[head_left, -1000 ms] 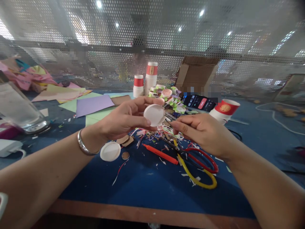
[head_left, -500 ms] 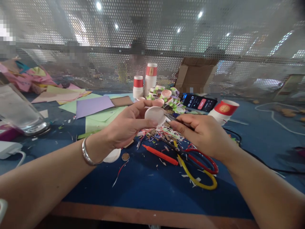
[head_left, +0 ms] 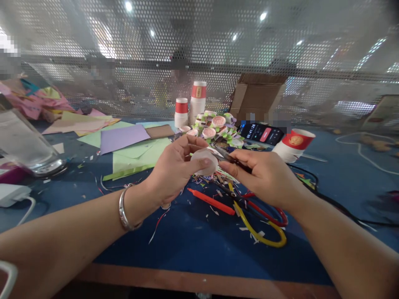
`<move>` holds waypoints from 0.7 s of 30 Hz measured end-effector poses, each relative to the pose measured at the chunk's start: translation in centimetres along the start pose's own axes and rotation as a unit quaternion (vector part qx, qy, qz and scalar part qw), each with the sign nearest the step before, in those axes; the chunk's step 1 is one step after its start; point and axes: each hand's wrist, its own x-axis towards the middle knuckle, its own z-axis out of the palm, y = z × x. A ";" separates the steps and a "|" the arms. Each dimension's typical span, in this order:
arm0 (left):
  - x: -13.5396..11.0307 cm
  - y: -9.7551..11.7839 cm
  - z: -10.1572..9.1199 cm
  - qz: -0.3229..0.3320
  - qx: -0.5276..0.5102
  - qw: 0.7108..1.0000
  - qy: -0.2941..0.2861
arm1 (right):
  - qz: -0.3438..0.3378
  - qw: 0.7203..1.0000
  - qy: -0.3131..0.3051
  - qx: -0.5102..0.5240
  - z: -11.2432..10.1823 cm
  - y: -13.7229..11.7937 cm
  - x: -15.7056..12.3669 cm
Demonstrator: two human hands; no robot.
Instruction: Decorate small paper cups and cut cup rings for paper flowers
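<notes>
My left hand, with a silver bangle on its wrist, pinches a white round paper cup base between thumb and fingers. A slim dark metal tool is held in my right hand; its shiny tip lies at the upper edge of the cup base, and its exact kind is hard to make out. Below the hands, an orange-red marker lies on the blue table. Scissors with yellow and red handles rest beside it, partly covered by my right hand. Paper scraps are scattered under both hands.
Behind the hands is a pile of small cup pieces with green strips, beside stacked paper cups. Coloured paper sheets and a glass are left. A phone and a tilted red-and-white cup are right.
The cup base has moved slightly down and turned in my left hand. The tool's tip has shifted up along its edge. My left wrist now covers a white disc on the table.
</notes>
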 end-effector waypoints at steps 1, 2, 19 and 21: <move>0.0 0.0 0.0 0.001 0.017 1.000 0.008 | 0.004 1.000 -0.002 0.001 0.0 0.0 0.0; -0.1 0.0 0.0 0.002 0.034 0.999 0.014 | 0.007 1.000 -0.003 0.003 0.1 0.0 0.0; -0.4 -0.1 0.4 -0.046 0.039 0.998 0.001 | 0.104 0.970 0.001 0.221 0.6 0.0 0.3; -0.4 -0.1 0.4 -0.061 0.028 0.998 0.000 | 0.098 0.968 -0.007 0.229 0.7 0.0 0.3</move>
